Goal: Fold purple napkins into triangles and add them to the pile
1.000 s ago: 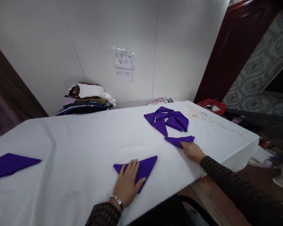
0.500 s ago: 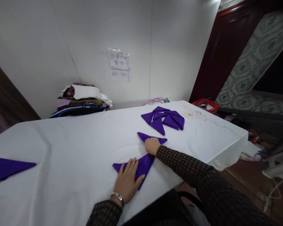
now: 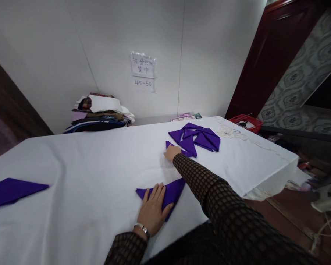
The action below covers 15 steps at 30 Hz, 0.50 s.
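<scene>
My left hand (image 3: 152,210) lies flat with its fingers spread on a folded purple napkin (image 3: 174,190) near the table's front edge. My right hand (image 3: 172,152) reaches forward, its fingers closed on another folded purple napkin (image 3: 167,143). That napkin touches or nearly touches a group of purple napkin triangles (image 3: 188,145) farther back. Part of it is hidden beneath my right hand and sleeve. At the left edge of the view lies one more purple napkin (image 3: 15,190), folded to a point.
A white cloth covers the table (image 3: 99,176). Piled clothes (image 3: 99,114) sit against the wall at the back left. Beyond the table's far right corner is a red basket (image 3: 255,125). A handwritten paper sign (image 3: 142,66) hangs on the wall.
My right hand has moved forward with its napkin, bringing it up to the purple group. My left hand stays flat on the near napkin. The view has shifted slightly.
</scene>
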Motion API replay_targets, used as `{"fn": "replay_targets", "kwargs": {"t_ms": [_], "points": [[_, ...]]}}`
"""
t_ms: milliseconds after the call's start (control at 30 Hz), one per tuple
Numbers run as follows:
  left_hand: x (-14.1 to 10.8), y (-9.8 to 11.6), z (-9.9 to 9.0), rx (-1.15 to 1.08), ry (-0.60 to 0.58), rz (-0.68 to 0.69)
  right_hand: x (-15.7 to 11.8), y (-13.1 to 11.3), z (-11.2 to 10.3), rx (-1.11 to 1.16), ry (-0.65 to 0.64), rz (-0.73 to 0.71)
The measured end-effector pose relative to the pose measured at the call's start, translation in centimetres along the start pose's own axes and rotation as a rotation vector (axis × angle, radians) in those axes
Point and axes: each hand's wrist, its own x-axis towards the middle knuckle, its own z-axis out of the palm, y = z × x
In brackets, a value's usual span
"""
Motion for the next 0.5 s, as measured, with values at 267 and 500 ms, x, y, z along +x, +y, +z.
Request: {"fn": "replay_targets", "kwargs": {"t_ms": [267, 500], "points": [[-0.1, 0.0, -0.1, -0.003, -0.018, -0.004, -3.4, 2.4, 2.4, -0.132, 0.082, -0.090], [-0.2, 0.0, -0.2, 0.010, -0.028, -0.006, -1.5, 2.7, 2.9, -0.165, 0.154, -0.068]]}}
